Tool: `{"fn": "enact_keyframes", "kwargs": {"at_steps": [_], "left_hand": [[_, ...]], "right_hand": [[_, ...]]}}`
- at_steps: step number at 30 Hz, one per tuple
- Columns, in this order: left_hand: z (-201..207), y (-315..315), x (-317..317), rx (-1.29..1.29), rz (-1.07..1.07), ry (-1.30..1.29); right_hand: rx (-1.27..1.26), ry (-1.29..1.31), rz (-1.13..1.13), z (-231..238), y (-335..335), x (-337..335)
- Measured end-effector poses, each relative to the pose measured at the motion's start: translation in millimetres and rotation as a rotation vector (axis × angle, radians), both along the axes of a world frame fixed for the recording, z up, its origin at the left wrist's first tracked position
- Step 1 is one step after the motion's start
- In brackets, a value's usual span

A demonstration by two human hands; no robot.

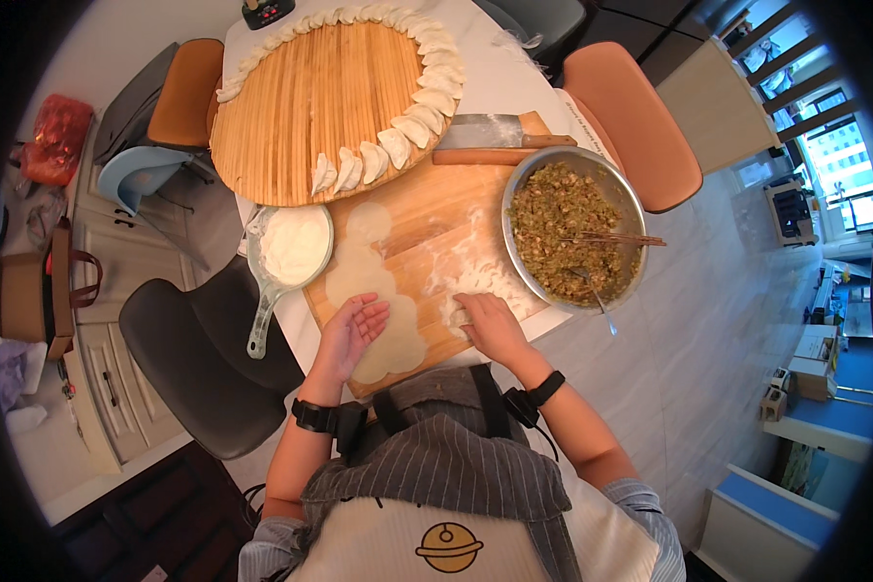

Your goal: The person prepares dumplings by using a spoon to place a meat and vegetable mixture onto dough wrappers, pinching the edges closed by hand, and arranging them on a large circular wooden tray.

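My left hand (356, 328) is open, palm turned up and fingers loosely stretched, over the overlapping round dough wrappers (398, 341) on the wooden cutting board (425, 223). Nothing lies in its palm. On the floured part of the board, my right hand (493, 326) has its fingers closed round a small pale piece of dough (459, 315), mostly hidden under the fingertips. To the right stands a steel bowl (638, 262) of chopped green-brown filling (565, 228), with chopsticks (630, 239) and a spoon (592, 291) in it.
A round slatted tray (310, 102) carries a curved row of dumplings (394, 145) along its edge. A handled pan of flour (291, 242) stands left of the board. A cleaver (485, 132) and a rolling pin (485, 156) lie behind it. Chairs (630, 126) surround the table.
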State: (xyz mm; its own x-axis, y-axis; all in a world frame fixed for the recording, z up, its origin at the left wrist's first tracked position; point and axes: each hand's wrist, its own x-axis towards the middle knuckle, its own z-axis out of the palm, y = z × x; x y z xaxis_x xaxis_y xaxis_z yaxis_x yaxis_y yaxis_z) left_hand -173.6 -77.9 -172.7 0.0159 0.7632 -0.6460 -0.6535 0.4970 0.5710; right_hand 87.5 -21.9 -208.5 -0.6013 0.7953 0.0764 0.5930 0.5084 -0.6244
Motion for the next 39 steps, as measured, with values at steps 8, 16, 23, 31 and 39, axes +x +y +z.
{"fn": "enact_keyframes", "kwargs": {"at_steps": [8, 16, 23, 31, 39], "left_hand": [[2.3, 4.4, 3.7, -0.001, -0.006, 0.018], [-4.8, -4.7, -1.0, 0.017, 0.035, 0.005], [-3.5, -6.5, -3.2, 0.007, 0.087, -0.015], [-7.6, -9.0, -8.4, 0.013, 0.107, -0.010], [1.1, -7.8, -13.2, 0.045, 0.133, 0.004]], "right_hand": [[-0.135, 0.170, -0.265, -8.2, 32.6, -4.4], [-0.095, 0.120, -0.457, -25.9, 50.2, -5.2], [0.046, -0.011, -0.176, -9.3, 29.7, -9.1], [0.213, -0.114, -0.020, 2.4, 20.7, -14.9], [-0.020, -0.065, -0.047, -5.2, 26.4, -14.0]]}}
